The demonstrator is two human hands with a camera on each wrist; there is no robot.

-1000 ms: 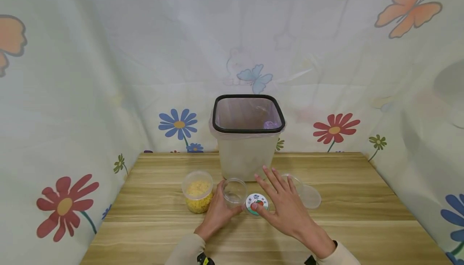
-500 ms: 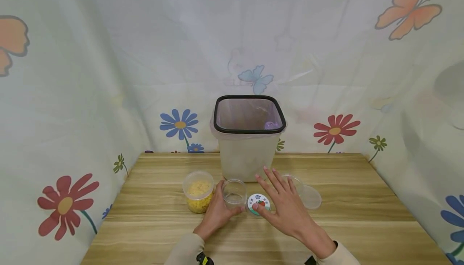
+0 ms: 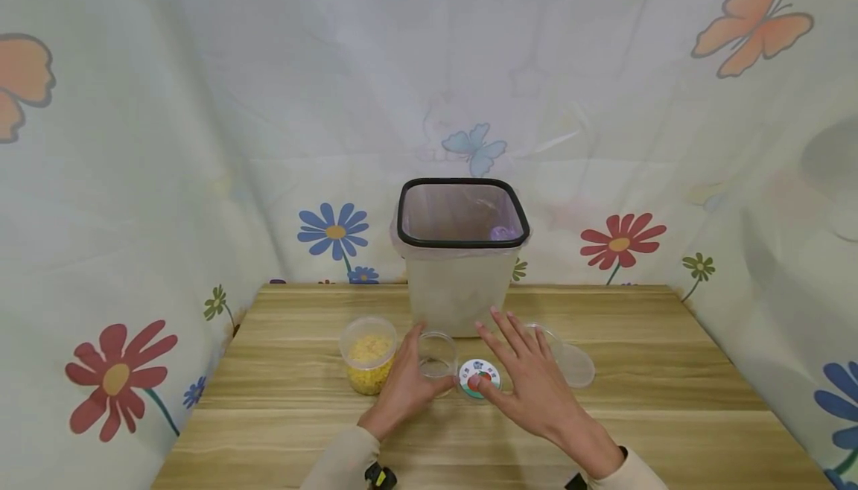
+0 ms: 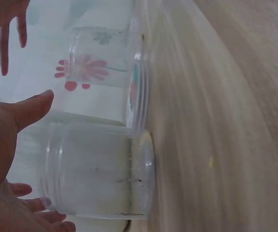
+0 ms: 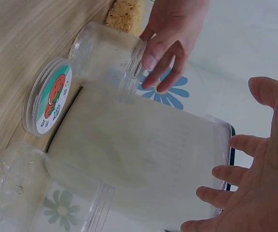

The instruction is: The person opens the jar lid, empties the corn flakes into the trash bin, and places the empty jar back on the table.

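Note:
A clear plastic jar (image 3: 437,363) stands upright on the table. My left hand (image 3: 405,386) is spread around its upper part, fingers on the far side and thumb apart from the wall in the left wrist view; whether a finger touches the rim I cannot tell. Right of that jar lies a round lid (image 3: 480,380) with a red fruit print, on what look like stacked clear rims (image 5: 33,108). My right hand (image 3: 532,386) hovers with spread fingers, holding nothing. Partly behind it stands a second clear jar (image 5: 81,205).
A tub of yellow flakes (image 3: 368,362) stands left of my left hand. Behind the jars is a pale bin (image 3: 459,289) with a black rim and a purple liner. A translucent round lid (image 3: 576,366) lies at the right. A patterned curtain surrounds the wooden table (image 3: 637,371).
My left hand's fingers have straightened and lifted slightly from around the jar. My right hand stays hovering in nearly the same place. The jars and tub keep their places.

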